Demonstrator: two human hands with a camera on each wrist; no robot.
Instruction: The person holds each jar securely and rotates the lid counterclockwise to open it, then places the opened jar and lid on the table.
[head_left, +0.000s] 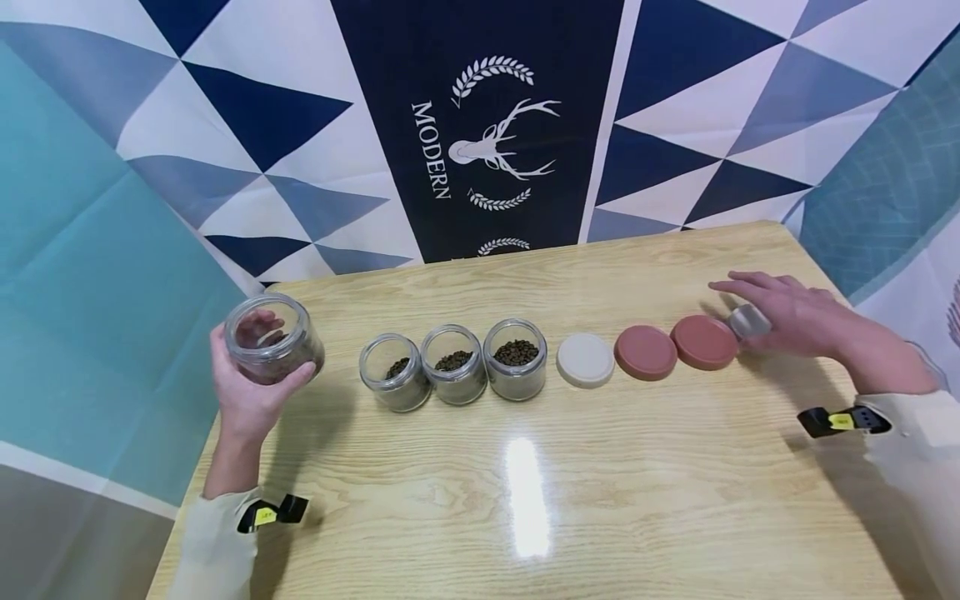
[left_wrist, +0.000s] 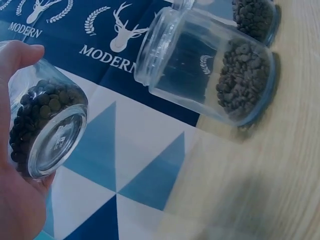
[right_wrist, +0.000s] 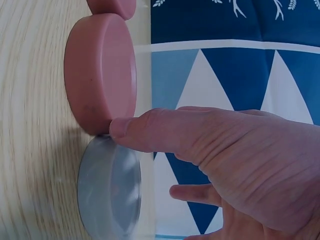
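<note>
My left hand (head_left: 251,379) grips a clear glass jar (head_left: 273,337) around its side, raised above the table's left part. Small dark round pellets (left_wrist: 47,107) lie in it, and its mouth has no lid on. At the table's right, my right hand (head_left: 795,317) hovers by a grey lid (right_wrist: 107,192), fingers spread and holding nothing. The thumb tip is close to where the grey lid meets a red lid (head_left: 705,342); whether it touches either, I cannot tell.
Three open glass jars stand in a row: a left one (head_left: 395,375), a middle one (head_left: 454,367) and a right one (head_left: 516,362), each with dark pellets. Right of them lie a white lid (head_left: 585,360) and another red lid (head_left: 646,352). A patterned cloth (head_left: 487,75) borders the table's (head_left: 420,517) back.
</note>
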